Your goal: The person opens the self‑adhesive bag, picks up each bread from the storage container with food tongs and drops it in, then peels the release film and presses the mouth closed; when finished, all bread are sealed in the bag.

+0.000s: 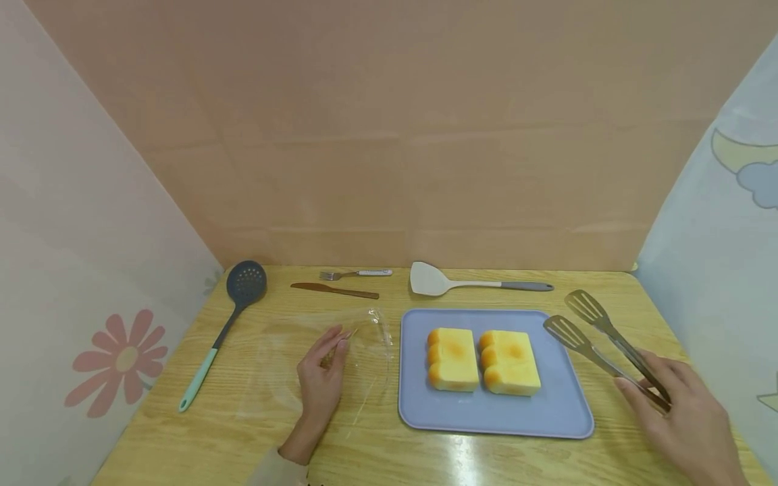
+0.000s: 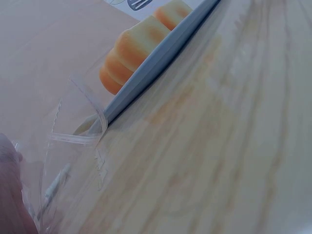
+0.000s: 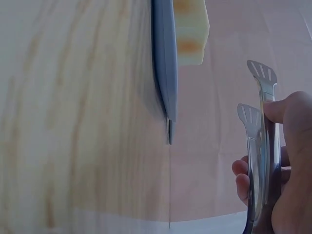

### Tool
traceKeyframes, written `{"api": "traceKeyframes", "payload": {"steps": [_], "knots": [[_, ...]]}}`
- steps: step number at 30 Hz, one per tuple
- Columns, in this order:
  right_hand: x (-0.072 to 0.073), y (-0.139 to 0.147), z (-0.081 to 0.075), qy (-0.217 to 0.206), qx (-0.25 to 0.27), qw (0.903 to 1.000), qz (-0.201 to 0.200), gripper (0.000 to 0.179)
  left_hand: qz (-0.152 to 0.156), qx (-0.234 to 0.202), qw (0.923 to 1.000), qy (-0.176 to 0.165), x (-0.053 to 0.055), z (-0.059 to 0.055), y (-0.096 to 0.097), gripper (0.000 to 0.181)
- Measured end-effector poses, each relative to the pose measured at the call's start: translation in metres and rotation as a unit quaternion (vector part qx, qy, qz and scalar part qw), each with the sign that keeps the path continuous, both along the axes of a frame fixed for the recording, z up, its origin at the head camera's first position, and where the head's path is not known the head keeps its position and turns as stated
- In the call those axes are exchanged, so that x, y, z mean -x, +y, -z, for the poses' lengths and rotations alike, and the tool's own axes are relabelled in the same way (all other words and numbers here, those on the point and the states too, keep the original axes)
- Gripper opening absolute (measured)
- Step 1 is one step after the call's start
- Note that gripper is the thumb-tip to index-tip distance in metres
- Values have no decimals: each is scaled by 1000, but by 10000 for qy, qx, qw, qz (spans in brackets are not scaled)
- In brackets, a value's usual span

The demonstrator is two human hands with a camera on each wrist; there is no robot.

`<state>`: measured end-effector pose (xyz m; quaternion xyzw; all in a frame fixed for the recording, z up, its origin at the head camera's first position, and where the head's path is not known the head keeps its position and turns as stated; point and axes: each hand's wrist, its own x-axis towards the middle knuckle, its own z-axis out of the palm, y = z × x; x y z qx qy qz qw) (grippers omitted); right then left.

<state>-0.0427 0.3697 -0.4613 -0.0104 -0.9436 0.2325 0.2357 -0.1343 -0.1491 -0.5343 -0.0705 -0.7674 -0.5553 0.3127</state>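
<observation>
My left hand [image 1: 322, 381] pinches a clear plastic bag [image 1: 372, 351] between thumb and fingertips, left of the tray. The bag spreads thinly over the table; its clear edge strip [image 2: 75, 139] shows in the left wrist view, beside the tray. In my right hand [image 1: 689, 415] are metal tongs [image 1: 627, 349], gripped near the closed end with their two slotted heads apart. Those heads hang by the right edge of the blue-grey tray [image 1: 498, 424], with nothing between them. Two thick bread slices [image 1: 457, 361] with browned, bumpy crusts lie side by side on the tray.
Behind the tray lies a white spatula [image 1: 429, 279] with a grey handle. A fork [image 1: 365, 273] and a brown knife [image 1: 334, 289] lie at the back. At far left is a dark skimmer [image 1: 246, 283] with a mint handle. Walls enclose the table [image 1: 206, 445] on three sides.
</observation>
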Motion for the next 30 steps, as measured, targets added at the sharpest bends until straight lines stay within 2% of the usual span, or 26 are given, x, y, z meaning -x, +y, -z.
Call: {"api": "traceKeyframes", "payload": {"steps": [5, 9, 16, 23, 30], "knots": [[1, -6, -4, 177, -117, 9992, -335, 51, 12, 12, 10000, 21, 0, 0, 0, 14], [2, -10, -7, 329, -272, 9962, -757, 56, -16, 54, 10000, 14, 0, 0, 0, 14], [8, -17, -15, 404, -882, 9883, -1178, 64, 3, -28, 10000, -51, 0, 0, 0, 14], [13, -26, -26, 541, -1475, 9736, -1656, 72, 39, 7, 10000, 4, 1, 2, -1, 13], [19, -35, -37, 688, -1860, 9567, -2130, 80, 41, 36, 10000, -12, 1, 2, -2, 14]]}}
